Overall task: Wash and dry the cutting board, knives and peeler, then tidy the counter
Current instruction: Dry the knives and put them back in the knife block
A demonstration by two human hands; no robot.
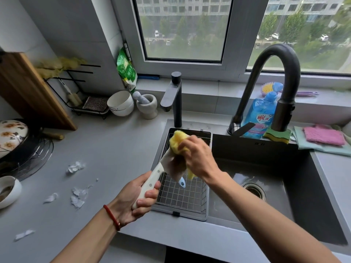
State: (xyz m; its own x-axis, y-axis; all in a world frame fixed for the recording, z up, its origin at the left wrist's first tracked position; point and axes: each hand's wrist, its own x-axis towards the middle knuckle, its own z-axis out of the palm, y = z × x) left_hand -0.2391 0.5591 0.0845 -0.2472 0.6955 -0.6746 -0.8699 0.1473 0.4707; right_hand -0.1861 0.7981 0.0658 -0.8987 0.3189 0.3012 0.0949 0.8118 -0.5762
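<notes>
Left hand (pixel 139 196) grips knife (pixel 163 168) handle over sink rack (pixel 183 196); right hand (pixel 199 158) clamps yellow cloth (pixel 177 142) on blade, probably both faces.

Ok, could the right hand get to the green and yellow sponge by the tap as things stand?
Probably yes: the sponge sits uncovered on the sink's back rim, nothing between. But the right hand grips a yellow cloth that it would have to put down first.
</notes>
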